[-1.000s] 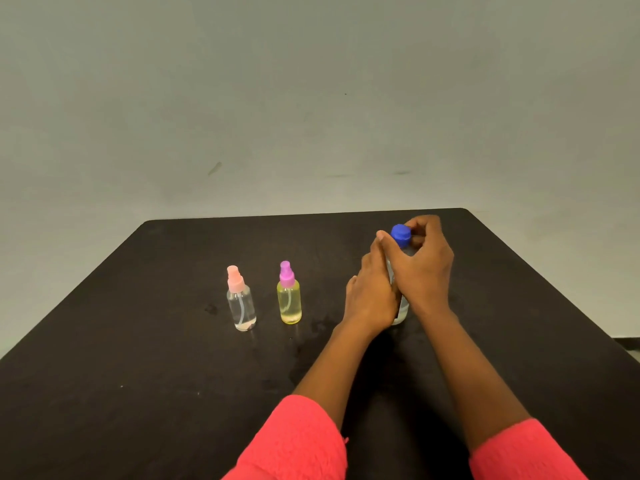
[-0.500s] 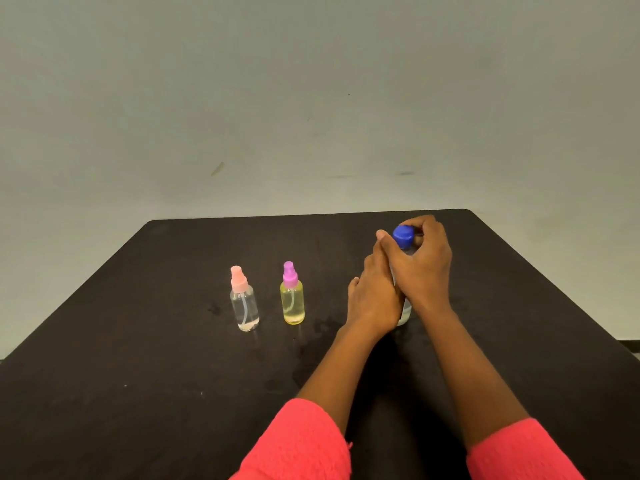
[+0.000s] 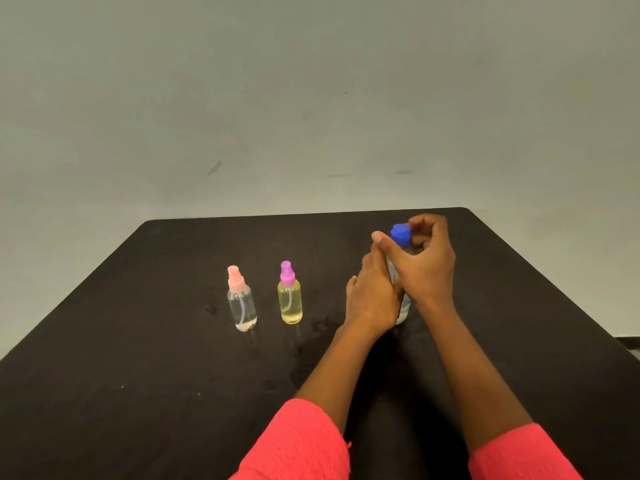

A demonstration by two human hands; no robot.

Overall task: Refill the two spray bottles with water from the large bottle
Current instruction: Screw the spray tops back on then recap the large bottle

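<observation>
The large clear bottle (image 3: 403,311) stands upright on the black table (image 3: 138,375), mostly hidden behind my hands. My left hand (image 3: 372,299) grips its body. My right hand (image 3: 427,265) pinches its blue cap (image 3: 400,233) between thumb and fingers. To the left stand two small spray bottles, both upright with sprayers on: a clear one with a pink sprayer (image 3: 241,301) and a yellow one with a purple sprayer (image 3: 290,296).
A plain grey wall rises behind the table's far edge. Faint wet smears show on the tabletop near the bottles. The table's right edge (image 3: 554,282) runs diagonally close to the large bottle.
My right hand's fingers have shifted slightly around the blue cap. The bottles stay where they were.
</observation>
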